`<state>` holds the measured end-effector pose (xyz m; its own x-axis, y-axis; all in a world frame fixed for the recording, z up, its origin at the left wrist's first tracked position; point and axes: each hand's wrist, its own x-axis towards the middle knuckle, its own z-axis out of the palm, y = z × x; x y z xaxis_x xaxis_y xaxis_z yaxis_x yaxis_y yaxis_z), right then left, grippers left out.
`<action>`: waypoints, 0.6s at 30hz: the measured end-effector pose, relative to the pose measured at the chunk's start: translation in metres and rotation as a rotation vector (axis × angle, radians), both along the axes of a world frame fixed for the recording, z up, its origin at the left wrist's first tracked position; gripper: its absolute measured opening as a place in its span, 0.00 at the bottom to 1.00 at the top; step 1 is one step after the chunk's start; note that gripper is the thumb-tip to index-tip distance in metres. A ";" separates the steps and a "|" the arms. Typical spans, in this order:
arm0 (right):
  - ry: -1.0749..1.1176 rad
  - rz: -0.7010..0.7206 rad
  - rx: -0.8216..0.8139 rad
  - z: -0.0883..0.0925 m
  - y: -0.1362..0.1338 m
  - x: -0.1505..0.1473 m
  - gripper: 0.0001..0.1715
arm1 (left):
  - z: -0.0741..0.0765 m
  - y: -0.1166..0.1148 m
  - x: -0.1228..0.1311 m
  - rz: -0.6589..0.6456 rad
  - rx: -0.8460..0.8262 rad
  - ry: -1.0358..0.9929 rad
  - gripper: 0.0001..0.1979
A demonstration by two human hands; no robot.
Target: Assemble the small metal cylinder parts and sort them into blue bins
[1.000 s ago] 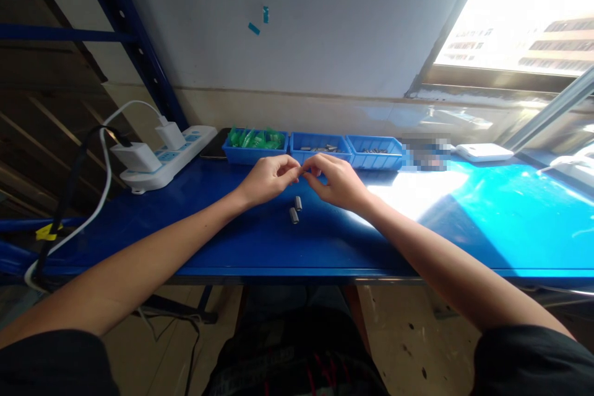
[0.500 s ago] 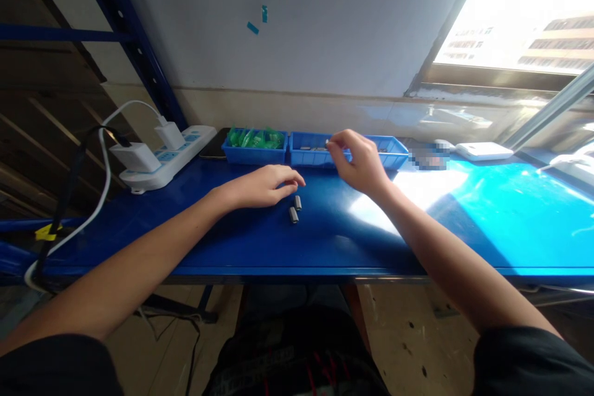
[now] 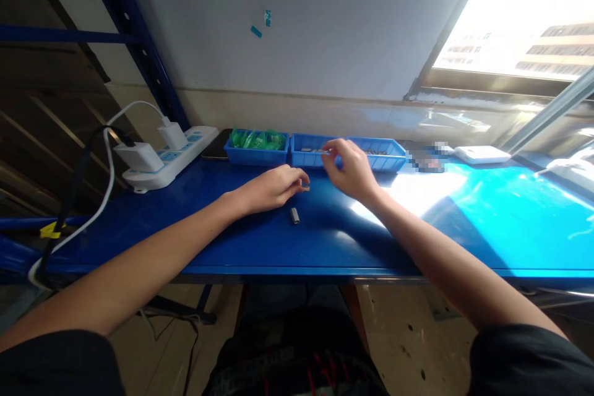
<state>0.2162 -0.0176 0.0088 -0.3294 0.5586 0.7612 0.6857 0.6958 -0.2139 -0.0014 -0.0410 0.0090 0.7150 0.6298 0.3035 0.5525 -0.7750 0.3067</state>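
Observation:
One small grey metallic block (image 3: 295, 216) lies on the blue tabletop, just in front of my left hand (image 3: 278, 189). The fingertips of that hand are closed on a similar small block (image 3: 305, 189), mostly covered by the fingers. My right hand (image 3: 351, 167) is raised in a pinch before the blue bins, with a tiny pale piece (image 3: 326, 151) at its fingertips; its kind is too small to make out. Behind this hand stands a blue bin (image 3: 313, 161) with small metal parts inside.
To the left, a blue bin (image 3: 257, 156) holds green plastic packets (image 3: 257, 138). A white power strip (image 3: 171, 159) with plugged-in chargers stands at the left, its cables hanging over the edge. Another blue bin (image 3: 387, 164) and a white flat device (image 3: 482, 154) are at the right.
My left hand has taken hold of one of the two grey blocks from the table. My right hand has moved slightly down and left, away from the bins.

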 end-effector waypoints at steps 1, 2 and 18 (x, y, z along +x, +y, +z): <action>-0.051 0.082 -0.011 -0.005 -0.007 -0.010 0.06 | -0.001 0.000 0.000 0.038 0.011 -0.036 0.10; -0.092 0.148 -0.023 -0.010 -0.011 -0.018 0.06 | -0.003 0.001 0.000 0.070 0.022 -0.061 0.10; -0.019 0.244 -0.195 -0.033 0.015 -0.017 0.06 | -0.021 0.038 0.011 0.131 -0.146 -0.365 0.14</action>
